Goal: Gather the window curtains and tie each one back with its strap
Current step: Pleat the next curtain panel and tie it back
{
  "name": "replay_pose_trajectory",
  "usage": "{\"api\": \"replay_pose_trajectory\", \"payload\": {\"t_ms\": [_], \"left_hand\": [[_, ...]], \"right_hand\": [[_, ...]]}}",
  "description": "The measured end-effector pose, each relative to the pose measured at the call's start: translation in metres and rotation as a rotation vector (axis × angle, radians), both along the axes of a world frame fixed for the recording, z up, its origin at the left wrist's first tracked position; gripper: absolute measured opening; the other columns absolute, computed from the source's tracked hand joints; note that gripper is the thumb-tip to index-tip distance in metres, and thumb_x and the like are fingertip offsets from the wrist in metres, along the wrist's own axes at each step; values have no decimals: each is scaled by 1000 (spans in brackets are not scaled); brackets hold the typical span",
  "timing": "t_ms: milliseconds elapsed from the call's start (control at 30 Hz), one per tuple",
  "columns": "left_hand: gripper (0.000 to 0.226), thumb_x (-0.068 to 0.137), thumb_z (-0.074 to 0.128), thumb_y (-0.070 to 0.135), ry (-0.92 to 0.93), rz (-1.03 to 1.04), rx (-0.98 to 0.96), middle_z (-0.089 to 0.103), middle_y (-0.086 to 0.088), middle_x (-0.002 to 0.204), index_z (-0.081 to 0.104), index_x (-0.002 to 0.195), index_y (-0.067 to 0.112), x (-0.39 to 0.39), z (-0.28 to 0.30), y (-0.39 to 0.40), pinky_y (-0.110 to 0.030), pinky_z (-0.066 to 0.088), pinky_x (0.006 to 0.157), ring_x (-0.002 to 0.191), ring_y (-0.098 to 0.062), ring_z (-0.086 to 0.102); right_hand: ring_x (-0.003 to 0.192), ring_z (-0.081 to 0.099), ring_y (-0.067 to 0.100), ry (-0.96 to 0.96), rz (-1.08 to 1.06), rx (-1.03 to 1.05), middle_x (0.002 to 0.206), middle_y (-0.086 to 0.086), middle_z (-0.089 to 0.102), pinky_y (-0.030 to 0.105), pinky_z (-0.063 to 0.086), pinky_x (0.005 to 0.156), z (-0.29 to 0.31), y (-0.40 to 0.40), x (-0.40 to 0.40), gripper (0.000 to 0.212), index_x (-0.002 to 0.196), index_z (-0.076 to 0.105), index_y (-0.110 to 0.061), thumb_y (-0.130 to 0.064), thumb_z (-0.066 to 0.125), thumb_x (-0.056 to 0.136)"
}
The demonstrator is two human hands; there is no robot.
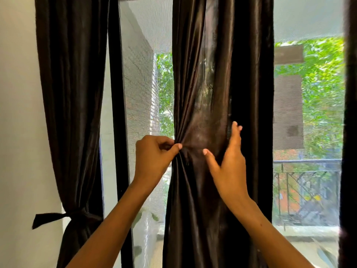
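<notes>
Left fingers [174, 147] pinch curtain [195, 180]; right fingers [234, 132] flat.

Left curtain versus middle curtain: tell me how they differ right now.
The left curtain is cinched low by a knotted strap; the middle curtain shows no strap. No hand touches the left curtain; the left hand pinches the middle curtain, the right hand lies against it. Both are dark.

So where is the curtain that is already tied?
In the head view, the tied curtain hangs at far left beside the wall, its strap knotted low.
</notes>
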State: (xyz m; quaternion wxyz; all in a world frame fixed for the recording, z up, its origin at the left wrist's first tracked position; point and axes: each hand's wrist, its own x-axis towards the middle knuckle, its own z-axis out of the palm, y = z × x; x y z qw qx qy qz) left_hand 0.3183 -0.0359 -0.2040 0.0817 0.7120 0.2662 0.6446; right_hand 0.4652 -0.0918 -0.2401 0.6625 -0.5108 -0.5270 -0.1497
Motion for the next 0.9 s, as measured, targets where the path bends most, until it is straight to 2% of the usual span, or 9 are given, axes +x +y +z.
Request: {"api": "replay_pose_trajectory", "payload": {"t_ms": [67,167,300,467,533,633,767,833,900], "left_hand": [[11,76,78,18,-3,0,19,72,0,68,77,81,9,1,-2,-1,-15,53,67,60,-3,66],[12,77,77,17,-9,-38,51,74,0,75,77,87,9,6,-7,-6,-17,56,71,69,-2,69],[10,80,74,19,-3,-59,84,74,1,74,77,88,13,10,-11,-13,-26,58,70,69,-2,69],[10,83,71,27,29,-114,25,74,0,73,77,86,21,6,-9,-15,-40,56,72,71,-11,71],[12,79,75,28,49,-81,17,73,0,68,78,81,16,3,-5,-10,-40,56,70,67,-11,70],[10,76,78,21,15,-42,-5,72,0,66,77,78,11,0,-3,-3,-32,57,67,63,-7,68],[9,76,78,20,-10,-58,-27,73,1,68,77,80,12,-3,-6,0,-31,58,69,64,-7,69],[8,76,78,19,-13,-62,-31,73,3,69,77,79,12,-2,-7,-1,-33,59,71,66,-5,69],[8,76,78,20,-17,-41,-17,73,3,71,77,81,13,1,-6,-2,-33,59,73,67,-5,69]], "right_hand": [[113,60,28,-11,8,-36,128,17,59,33,49,92,0,-1,2,77,152,14,-18,-7,60,91],[83,64,34,-336,-116,-227,93,15,67,37,45,63,-4,-8,-11,79,151,18,-21,7,49,84],[112,55,32,-503,-156,-434,146,9,42,30,34,69,3,-18,-26,80,152,3,-21,5,41,88],[125,48,29,-570,-75,-422,160,-1,7,36,45,85,6,-15,-25,58,150,22,-21,-19,40,96],[127,48,27,-506,63,-379,159,1,11,33,43,86,6,-7,-18,49,144,40,-22,-19,43,95],[144,22,22,-214,149,-189,158,6,14,32,26,114,4,5,-2,40,132,55,-19,-19,56,93],[144,20,30,205,43,-120,156,17,16,47,23,116,8,17,21,105,151,9,-14,-52,70,75],[137,37,21,361,267,-134,150,10,35,45,35,111,15,18,23,115,151,11,-18,-55,77,64],[111,62,11,309,347,-26,122,2,64,44,50,97,16,19,20,74,137,44,-12,-28,80,74]]}}
